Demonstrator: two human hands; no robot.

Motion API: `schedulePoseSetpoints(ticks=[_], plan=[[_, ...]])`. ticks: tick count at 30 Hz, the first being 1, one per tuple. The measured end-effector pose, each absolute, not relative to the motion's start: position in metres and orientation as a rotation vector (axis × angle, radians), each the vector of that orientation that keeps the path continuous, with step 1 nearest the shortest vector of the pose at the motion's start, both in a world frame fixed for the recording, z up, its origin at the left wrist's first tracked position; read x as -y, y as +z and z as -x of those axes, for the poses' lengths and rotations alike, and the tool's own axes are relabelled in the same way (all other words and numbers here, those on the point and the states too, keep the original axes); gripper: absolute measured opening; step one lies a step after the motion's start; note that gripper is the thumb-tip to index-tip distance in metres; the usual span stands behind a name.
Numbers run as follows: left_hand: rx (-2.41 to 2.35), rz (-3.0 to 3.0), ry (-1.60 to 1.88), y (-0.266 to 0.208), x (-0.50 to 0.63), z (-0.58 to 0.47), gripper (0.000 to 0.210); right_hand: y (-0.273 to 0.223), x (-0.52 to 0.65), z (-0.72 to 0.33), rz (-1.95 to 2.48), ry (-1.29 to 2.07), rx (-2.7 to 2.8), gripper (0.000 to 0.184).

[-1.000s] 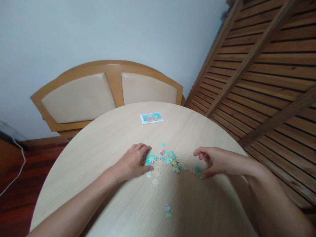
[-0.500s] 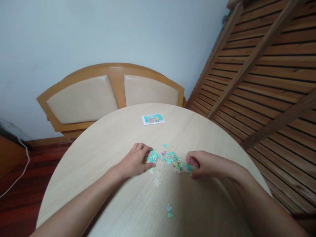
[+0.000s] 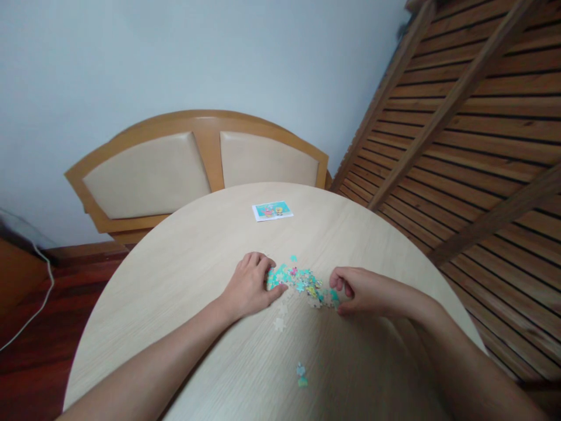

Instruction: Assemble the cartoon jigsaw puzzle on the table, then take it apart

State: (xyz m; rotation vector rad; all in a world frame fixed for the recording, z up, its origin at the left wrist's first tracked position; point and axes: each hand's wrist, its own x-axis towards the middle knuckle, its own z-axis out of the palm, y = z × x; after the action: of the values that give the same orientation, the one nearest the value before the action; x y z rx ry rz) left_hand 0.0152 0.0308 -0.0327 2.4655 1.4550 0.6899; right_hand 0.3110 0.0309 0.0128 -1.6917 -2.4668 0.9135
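A loose heap of puzzle pieces (image 3: 302, 282), mostly teal with some yellow, pink and pale ones, lies on the round table. My left hand (image 3: 253, 285) rests at the heap's left edge, thumb and fingers apart and curved around the pieces there. At the right end, my right hand (image 3: 353, 290) has its fingers curled and its thumb apart, beside a teal piece (image 3: 334, 295). No piece shows lifted in either hand. Nearer to me lie a pale piece (image 3: 279, 324) and a small joined-looking pair of pieces (image 3: 301, 374).
A picture card (image 3: 272, 211) with cartoon figures lies toward the far edge of the round wooden table (image 3: 197, 245). Behind the table stands a padded wooden backrest (image 3: 205, 126) against the wall. A slatted wooden panel (image 3: 482, 146) leans on the right.
My left hand has slid right, pushing the left-hand pieces closer into the heap. My right hand has hardly moved.
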Motion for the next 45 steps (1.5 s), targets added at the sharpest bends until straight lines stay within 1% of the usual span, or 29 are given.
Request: schedulePoseSetpoints(ticks=[2,6,12,18,23,27,31,36,39,42,43,45], plan=[[-1.467,-2.434,0.746,-0.037,-0.030,-0.021,0.037,0.014,-0.031,-0.310,1.707,0.907,2.465,0.036],[-1.410,-2.350,0.807,-0.041,-0.033,-0.022,0.023,0.015,-0.030,-0.309,1.701,0.848,2.502,0.031],[-1.278,-2.285,0.760,-0.039,-0.035,-0.017,0.015,0.015,-0.029,-0.310,1.641,0.836,2.511,0.029],[-1.250,-2.187,0.805,-0.043,-0.035,-0.019,0.024,0.021,-0.028,-0.300,1.609,0.879,2.531,0.026],[-1.276,-2.225,0.805,-0.044,-0.033,-0.020,0.034,0.015,-0.030,-0.299,1.567,0.859,2.511,0.029],[-1.357,-2.321,0.822,-0.041,-0.028,-0.025,0.030,0.009,-0.033,-0.300,1.526,0.817,2.496,0.032],[-1.386,-2.275,0.834,-0.043,-0.027,-0.030,0.024,0.007,-0.033,-0.297,1.422,0.788,2.506,0.033],[-1.321,-2.243,0.843,-0.047,-0.027,-0.031,0.015,0.009,-0.033,-0.290,1.316,0.776,2.509,0.017],[-1.299,-2.230,0.854,-0.044,-0.025,-0.031,0.017,0.009,-0.034,-0.286,1.334,0.904,2.473,0.012],[-1.309,-2.205,0.840,-0.037,-0.023,-0.032,0.022,0.007,-0.036,-0.283,1.335,1.087,2.388,0.015],[-1.319,-2.188,0.833,-0.036,-0.023,-0.032,0.023,0.006,-0.037,-0.281,1.320,1.081,2.366,0.016],[-1.334,-2.143,0.829,-0.034,-0.023,-0.033,0.023,0.002,-0.038,-0.276,1.269,0.933,2.344,0.017]])
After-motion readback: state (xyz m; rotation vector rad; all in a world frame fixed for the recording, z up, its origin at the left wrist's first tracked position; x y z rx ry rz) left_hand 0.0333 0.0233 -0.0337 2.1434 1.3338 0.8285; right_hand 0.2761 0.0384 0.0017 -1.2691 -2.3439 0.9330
